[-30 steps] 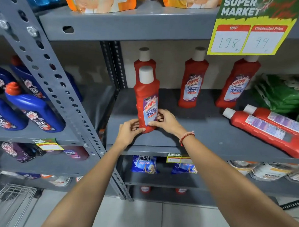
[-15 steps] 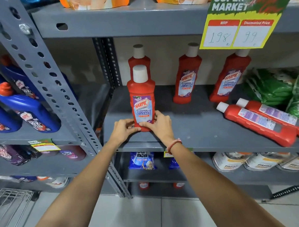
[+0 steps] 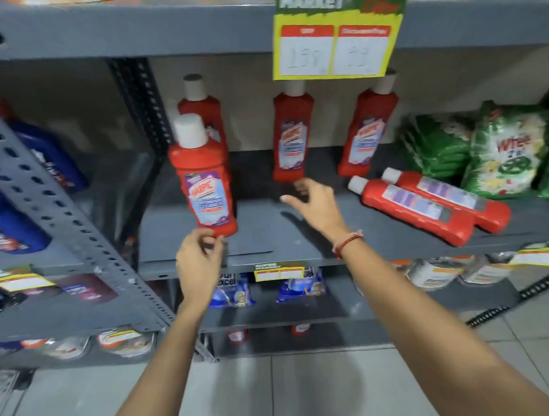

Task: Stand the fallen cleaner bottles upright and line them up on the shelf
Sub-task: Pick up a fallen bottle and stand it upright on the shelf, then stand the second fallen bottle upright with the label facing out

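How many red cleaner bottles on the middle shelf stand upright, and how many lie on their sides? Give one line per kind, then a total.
Upright red bottles: 4 (front-left, behind it, middle, right)
Red bottles lying down: 2 (nearer, farther)
Total: 6

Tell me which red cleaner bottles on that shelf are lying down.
The two red bottles at the shelf's right end, front bottle and rear bottle, lie side by side, white caps pointing left. The other four stand upright.
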A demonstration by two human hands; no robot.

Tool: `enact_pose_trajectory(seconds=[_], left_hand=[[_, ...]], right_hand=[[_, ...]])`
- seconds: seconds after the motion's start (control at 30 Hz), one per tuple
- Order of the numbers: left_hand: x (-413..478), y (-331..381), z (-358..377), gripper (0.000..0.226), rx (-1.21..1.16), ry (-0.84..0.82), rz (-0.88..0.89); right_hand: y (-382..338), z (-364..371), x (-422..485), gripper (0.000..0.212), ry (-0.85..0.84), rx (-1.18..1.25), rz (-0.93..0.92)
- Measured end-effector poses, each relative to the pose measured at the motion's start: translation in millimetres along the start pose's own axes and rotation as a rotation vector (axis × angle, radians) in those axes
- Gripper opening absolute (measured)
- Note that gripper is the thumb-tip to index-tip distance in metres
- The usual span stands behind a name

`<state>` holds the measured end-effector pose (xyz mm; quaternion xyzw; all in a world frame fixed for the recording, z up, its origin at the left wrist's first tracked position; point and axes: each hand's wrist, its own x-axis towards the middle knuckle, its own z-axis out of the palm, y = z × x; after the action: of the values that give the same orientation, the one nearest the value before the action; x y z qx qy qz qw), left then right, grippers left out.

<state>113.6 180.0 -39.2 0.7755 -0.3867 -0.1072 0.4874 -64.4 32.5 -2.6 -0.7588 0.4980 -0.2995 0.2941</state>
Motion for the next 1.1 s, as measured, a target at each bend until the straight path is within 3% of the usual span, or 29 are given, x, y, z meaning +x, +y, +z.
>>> enact_pose_trajectory(seconds=[0.17, 0.27, 0.4, 0.5, 0.73, 0.83, 0.97, 1.1], left_hand=[[-29, 67, 100, 0.009, -0.147, -0.362, 0.109], [-34, 111, 151, 0.020, -0.152, -0.524, 0.140], [-27, 141, 209, 0.018, -0.224, -0.664, -0.069], [-25, 155, 246, 0.026, -0.275, -0.748, -0.266], [-33, 186, 271, 0.021, -0.380, -0.708, -0.553], [-32, 183, 276, 0.041, -0.431, -0.615, -0.635], [-31, 178, 270, 0.048, -0.472, -0.624, -0.700], [-29, 174, 252, 0.024, -0.495, -0.627, -0.688]], right_hand=[[81, -103, 5, 0.030, 0.160, -0.277, 0.122], [128, -151, 1, 0.044, 0.066, -0.419, 0.215], [158, -175, -3, 0.076, -0.152, -0.557, 0.275], [165, -180, 1, 0.077, -0.202, -0.595, 0.263], [159, -178, 7, 0.061, -0.269, -0.581, 0.279], [153, -173, 1, 0.061, -0.304, -0.516, 0.297], [151, -167, -9, 0.082, -0.345, -0.333, 0.321], [137, -163, -12, 0.077, -0.322, -0.168, 0.293]])
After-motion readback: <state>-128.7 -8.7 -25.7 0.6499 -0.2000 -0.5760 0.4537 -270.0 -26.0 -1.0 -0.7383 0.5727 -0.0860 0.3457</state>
